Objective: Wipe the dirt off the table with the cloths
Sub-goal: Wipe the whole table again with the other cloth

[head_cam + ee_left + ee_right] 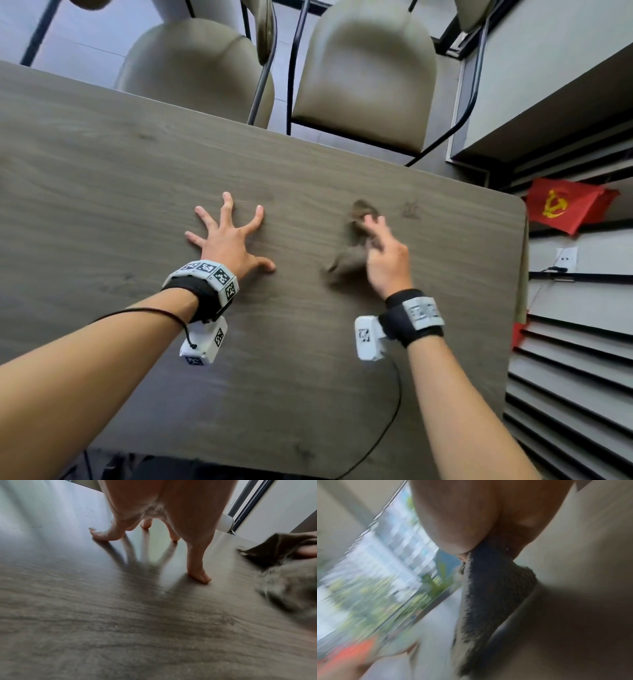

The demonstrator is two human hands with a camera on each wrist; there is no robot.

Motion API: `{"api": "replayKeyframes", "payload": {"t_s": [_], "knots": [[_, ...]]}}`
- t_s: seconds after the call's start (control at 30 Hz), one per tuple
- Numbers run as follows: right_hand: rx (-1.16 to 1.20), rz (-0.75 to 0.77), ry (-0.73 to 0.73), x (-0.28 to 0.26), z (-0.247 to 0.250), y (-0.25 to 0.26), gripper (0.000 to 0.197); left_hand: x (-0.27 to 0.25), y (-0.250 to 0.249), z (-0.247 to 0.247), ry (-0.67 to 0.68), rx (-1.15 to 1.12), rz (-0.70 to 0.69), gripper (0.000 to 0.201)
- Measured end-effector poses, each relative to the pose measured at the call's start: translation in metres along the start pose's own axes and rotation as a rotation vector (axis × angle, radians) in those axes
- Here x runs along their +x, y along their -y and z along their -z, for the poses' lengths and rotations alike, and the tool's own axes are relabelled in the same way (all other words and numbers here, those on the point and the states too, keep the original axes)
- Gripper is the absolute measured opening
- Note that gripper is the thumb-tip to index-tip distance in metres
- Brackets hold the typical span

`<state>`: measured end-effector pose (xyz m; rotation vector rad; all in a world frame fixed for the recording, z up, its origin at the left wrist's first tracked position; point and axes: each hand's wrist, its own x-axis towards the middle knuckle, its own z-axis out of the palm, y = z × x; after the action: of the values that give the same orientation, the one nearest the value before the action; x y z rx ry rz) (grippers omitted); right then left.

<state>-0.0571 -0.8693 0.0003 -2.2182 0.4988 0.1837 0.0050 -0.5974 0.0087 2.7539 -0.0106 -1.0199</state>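
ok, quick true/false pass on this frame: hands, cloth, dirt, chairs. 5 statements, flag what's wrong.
1. The left hand is spread on the table, fingertips down. True.
2. The left hand holds a cloth. False: it holds nothing; the right hand grips the cloth.
3. The cloth is folded flat on the table. False: it is bunched and blurred in the right hand.
4. Dark specks lie on the table beyond the left fingertips. True.
5. A red flag hangs off the table's right end. True.
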Motion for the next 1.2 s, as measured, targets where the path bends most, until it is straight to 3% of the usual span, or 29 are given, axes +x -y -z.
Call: {"api": "replayKeyframes", "payload": {"t_s": [0.1, 0.17, 0.23, 0.3, 0.47, 0.57, 0.63, 0.7, 0.83, 0.93, 1.07, 1.2], "knots": [[-0.095, -0.232, -0.286, 0.051, 0.064, -0.024, 0.045, 0.001, -0.002, 0.003, 0.003, -0.021, 0.015, 0.116], [-0.168, -0.324, -0.294, 0.083, 0.076, -0.032, 0.048, 0.001, -0.003, 0.004, 0.008, -0.023, 0.019, 0.116], [-0.266, -0.256, -0.206, 0.103, 0.058, -0.025, 0.054, 0.001, -0.003, 0.003, 0.009, -0.018, 0.024, 0.116], [-0.318, -0.081, -0.109, 0.107, 0.021, -0.003, 0.062, 0.001, -0.003, 0.003, 0.01, -0.011, 0.03, 0.117], [-0.237, 0.321, 0.262, 0.048, -0.066, 0.056, 0.076, 0.001, -0.004, 0.003, 0.003, -0.015, 0.03, 0.117], [-0.191, 0.454, 0.51, 0.018, -0.069, 0.057, 0.076, 0.001, -0.004, 0.003, 0.001, -0.016, 0.033, 0.118], [-0.177, 0.429, 0.558, 0.02, -0.047, 0.046, 0.075, 0.001, -0.004, 0.002, 0.001, -0.008, 0.033, 0.118], [-0.189, 0.321, 0.425, 0.039, -0.018, 0.037, 0.073, 0.002, -0.003, 0.002, -0.003, -0.009, 0.035, 0.118], [-0.247, 0.022, 0.012, 0.103, 0.023, 0.02, 0.063, 0.003, -0.004, 0.001, -0.001, -0.024, 0.029, 0.118], [-0.342, -0.096, -0.055, 0.133, 0.002, 0.03, 0.063, 0.002, -0.003, 0.001, -0.003, -0.024, 0.039, 0.119], [-0.41, 0.108, -0.013, 0.113, -0.072, 0.074, 0.075, 0.002, -0.003, 0.002, 0.002, -0.019, 0.034, 0.118], [-0.312, 0.351, 0.123, 0.043, -0.124, 0.092, 0.076, 0.002, -0.003, 0.003, -0.005, -0.024, 0.034, 0.107]]}}
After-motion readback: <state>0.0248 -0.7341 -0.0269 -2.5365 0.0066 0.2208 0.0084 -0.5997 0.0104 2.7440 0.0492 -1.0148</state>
